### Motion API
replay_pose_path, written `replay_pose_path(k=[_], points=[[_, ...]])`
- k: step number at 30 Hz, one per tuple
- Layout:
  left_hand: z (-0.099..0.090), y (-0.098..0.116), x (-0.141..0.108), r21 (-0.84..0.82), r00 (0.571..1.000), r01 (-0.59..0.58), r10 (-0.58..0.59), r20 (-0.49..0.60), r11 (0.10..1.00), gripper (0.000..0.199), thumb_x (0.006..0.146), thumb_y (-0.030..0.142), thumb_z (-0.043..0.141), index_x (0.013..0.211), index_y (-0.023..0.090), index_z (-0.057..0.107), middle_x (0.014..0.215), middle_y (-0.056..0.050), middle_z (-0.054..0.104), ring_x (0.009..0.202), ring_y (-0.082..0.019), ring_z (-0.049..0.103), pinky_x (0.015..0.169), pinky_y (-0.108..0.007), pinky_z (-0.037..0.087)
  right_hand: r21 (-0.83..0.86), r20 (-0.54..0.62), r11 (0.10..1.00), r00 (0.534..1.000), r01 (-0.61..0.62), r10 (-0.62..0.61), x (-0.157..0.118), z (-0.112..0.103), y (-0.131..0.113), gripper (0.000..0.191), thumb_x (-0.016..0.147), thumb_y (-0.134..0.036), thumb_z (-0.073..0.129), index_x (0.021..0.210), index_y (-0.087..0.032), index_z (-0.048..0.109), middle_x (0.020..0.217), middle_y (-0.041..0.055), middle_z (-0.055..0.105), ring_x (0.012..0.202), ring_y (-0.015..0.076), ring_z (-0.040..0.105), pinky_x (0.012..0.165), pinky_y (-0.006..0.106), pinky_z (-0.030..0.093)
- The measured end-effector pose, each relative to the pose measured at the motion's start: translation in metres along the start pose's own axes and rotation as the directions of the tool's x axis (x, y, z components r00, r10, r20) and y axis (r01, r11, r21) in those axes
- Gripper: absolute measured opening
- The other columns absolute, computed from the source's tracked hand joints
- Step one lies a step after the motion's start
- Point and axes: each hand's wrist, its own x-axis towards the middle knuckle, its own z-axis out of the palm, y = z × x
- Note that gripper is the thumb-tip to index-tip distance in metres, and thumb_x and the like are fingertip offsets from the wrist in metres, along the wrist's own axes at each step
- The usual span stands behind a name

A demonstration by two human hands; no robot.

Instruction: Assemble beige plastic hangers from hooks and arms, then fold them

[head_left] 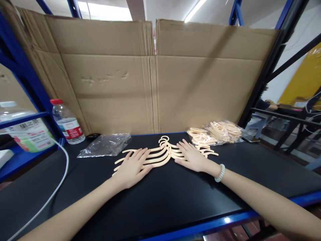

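Several cream-coloured clothes hangers (pixel 160 157) lie fanned out on the black tabletop (pixel 160 201), their hooks bunched together at the middle and pointing away from me. My left hand (pixel 132 167) rests flat over the left arms of the hangers, fingers stretched out. Across the right arms lies my right hand (pixel 193 155), also flat with its fingers extended; a pale beaded bracelet (pixel 220 173) circles that wrist. Both palms hide parts of the hangers beneath them. Neither hand grips anything.
Bagged cream hangers (pixel 220 132) lie at the back right beside a phone-like dark object (pixel 250 139). A clear plastic bag (pixel 105 144) lies back left, near a red-capped bottle (pixel 67 124). A white cable (pixel 65 167) crosses the left side. Cardboard (pixel 112 83) walls the back.
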Motion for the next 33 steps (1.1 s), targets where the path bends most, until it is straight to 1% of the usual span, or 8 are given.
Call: replay_pose_path(k=[6,10,13,18,21,23,27,33], points=[[-0.001,0.001,-0.002,0.043,0.990,-0.097,0.101,-0.100,0.994,0.051,0.097,0.043,0.040,0.141,0.017,0.043,0.144,-0.015,0.049,0.134,-0.032,0.043,0.106,-0.056,0.035,-0.078,-0.091,0.996,0.994,0.049,-0.056,-0.004,-0.006,-0.008,0.076,0.093,-0.062,0.036,0.143,-0.005,0.041,0.148,0.0189,0.041,0.144,0.0369,0.019,0.115,0.056,0.019],[-0.007,0.011,-0.004,0.037,0.969,-0.181,0.185,-0.163,0.983,0.042,0.095,0.030,0.044,0.137,0.020,0.047,0.138,-0.012,0.055,0.128,-0.029,0.048,0.106,-0.055,0.037,-0.092,-0.100,0.994,0.993,0.059,-0.068,-0.007,-0.006,-0.010,0.073,0.093,-0.060,0.037,0.143,-0.006,0.041,0.148,0.0191,0.040,0.143,0.0365,0.021,0.114,0.057,0.020],[-0.016,0.023,-0.008,0.016,0.934,-0.295,0.292,-0.205,0.955,0.042,0.093,0.021,0.046,0.135,0.022,0.048,0.132,-0.010,0.058,0.125,-0.026,0.051,0.106,-0.050,0.039,-0.080,-0.084,0.994,0.993,0.073,-0.079,-0.010,-0.004,-0.012,0.073,0.094,-0.059,0.036,0.144,-0.007,0.038,0.149,0.0201,0.038,0.143,0.0360,0.022,0.114,0.057,0.023],[-0.031,0.049,-0.020,-0.117,0.866,-0.495,0.479,-0.142,0.861,0.037,0.091,0.020,0.049,0.127,0.023,0.053,0.128,-0.008,0.060,0.120,-0.024,0.053,0.103,-0.041,0.044,-0.067,-0.122,0.985,0.978,0.160,-0.167,-0.021,-0.007,-0.027,0.058,0.094,-0.042,0.045,0.143,-0.009,0.039,0.145,0.0208,0.043,0.139,0.0338,0.031,0.111,0.055,0.029],[-0.035,0.060,-0.025,-0.173,0.807,-0.591,0.581,-0.106,0.788,0.033,0.090,0.022,0.051,0.123,0.022,0.055,0.123,-0.008,0.062,0.117,-0.023,0.054,0.102,-0.037,0.044,-0.034,-0.188,0.969,0.951,0.245,-0.247,-0.026,-0.012,-0.038,0.044,0.091,-0.027,0.051,0.132,-0.014,0.050,0.133,0.0167,0.053,0.125,0.0299,0.046,0.104,0.049,0.038],[-0.035,0.063,-0.027,-0.176,0.779,-0.625,0.621,-0.087,0.760,0.030,0.091,0.020,0.049,0.120,0.021,0.056,0.116,-0.007,0.065,0.110,-0.022,0.056,0.099,-0.036,0.045,-0.008,-0.171,0.944,0.929,0.330,-0.327,-0.028,-0.015,-0.044,0.030,0.090,-0.024,0.051,0.118,-0.017,0.059,0.115,0.0124,0.060,0.109,0.0255,0.054,0.096,0.043,0.044],[-0.030,0.063,-0.028,-0.197,0.790,-0.610,0.609,-0.074,0.767,0.029,0.091,0.017,0.047,0.119,0.021,0.055,0.110,-0.006,0.066,0.101,-0.020,0.059,0.092,-0.032,0.048,0.041,-0.014,0.871,0.872,0.490,-0.490,-0.032,-0.019,-0.050,0.019,0.091,-0.024,0.050,0.103,-0.018,0.062,0.092,0.0063,0.061,0.087,0.0195,0.055,0.080,0.033,0.047],[-0.022,0.060,-0.028,-0.233,0.805,-0.592,0.583,-0.112,0.772,0.031,0.088,0.012,0.045,0.116,0.021,0.056,0.113,-0.007,0.065,0.100,-0.020,0.059,0.089,-0.031,0.049,0.028,0.001,0.880,0.880,0.474,-0.475,-0.035,-0.017,-0.052,0.019,0.092,-0.022,0.048,0.105,-0.017,0.060,0.093,0.0070,0.059,0.086,0.0198,0.055,0.078,0.032,0.045]])
